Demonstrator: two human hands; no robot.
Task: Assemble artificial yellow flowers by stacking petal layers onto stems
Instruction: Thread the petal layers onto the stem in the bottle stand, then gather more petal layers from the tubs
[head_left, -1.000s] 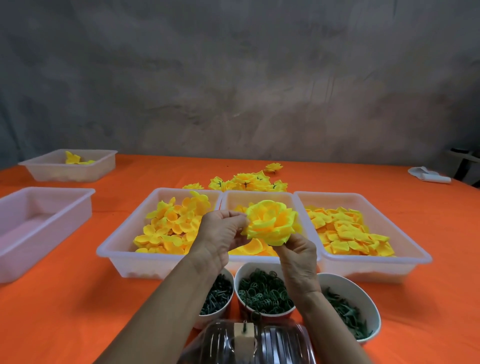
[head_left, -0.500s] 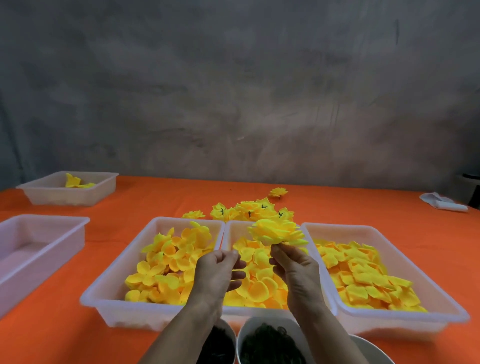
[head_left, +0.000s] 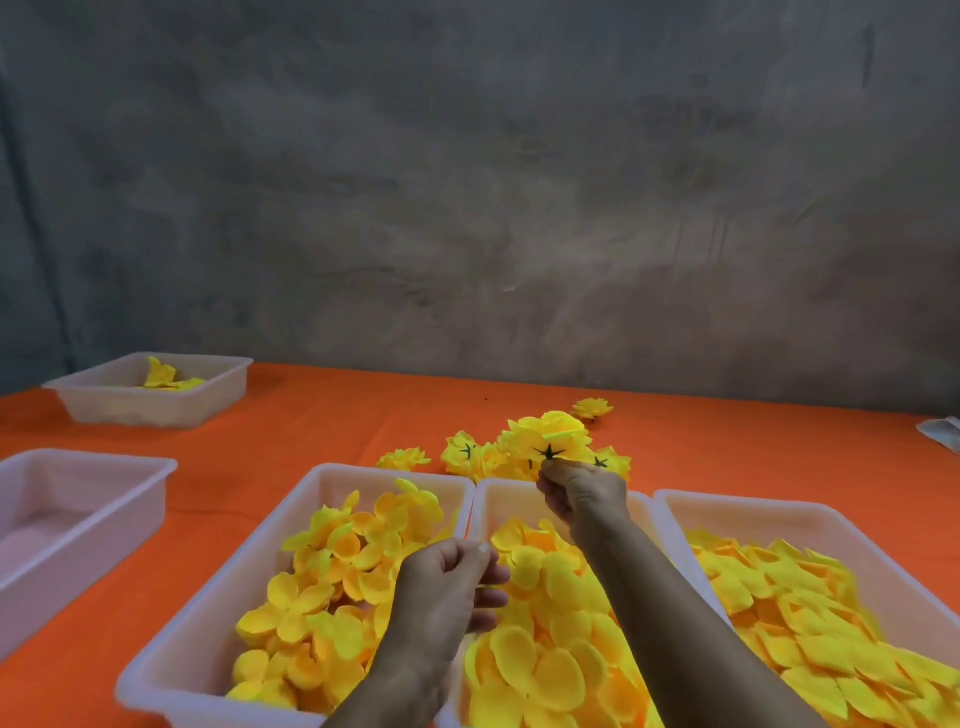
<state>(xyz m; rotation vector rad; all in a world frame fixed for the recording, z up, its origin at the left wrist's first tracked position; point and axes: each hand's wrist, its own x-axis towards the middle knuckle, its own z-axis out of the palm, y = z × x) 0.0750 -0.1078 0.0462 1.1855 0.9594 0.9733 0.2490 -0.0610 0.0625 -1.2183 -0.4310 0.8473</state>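
Wall: grey mottled concrete (head_left: 467, 182) behind the table's far edge.
Table: 1, orange-covered (head_left: 311, 415); bare orange strips lie along the far edge and between the left trays.
Trays: 5 translucent white. 3 petal trays stand touching side by side at the near edge: left tray (head_left: 332, 475), middle tray (head_left: 509, 493), right tray (head_left: 753, 506), each heaped with loose yellow petal layers (head_left: 332, 571). 1 empty tray (head_left: 78, 514) at the left edge; 1 small tray (head_left: 150, 400) at the far left corner with a few yellow pieces.
Finished flowers: a pile (head_left: 483, 460) just beyond the middle tray, number unclear; 1 lone flower (head_left: 592, 408) farther back.
White object: 1 (head_left: 940, 431), cut off at the right edge.
Right hand (head_left: 584, 493): fingers pinch the held flower (head_left: 550, 436) by its green underside, over the pile.
Left hand (head_left: 447, 582): fingers loosely curled, holding nothing visible, above the seam between left and middle trays.
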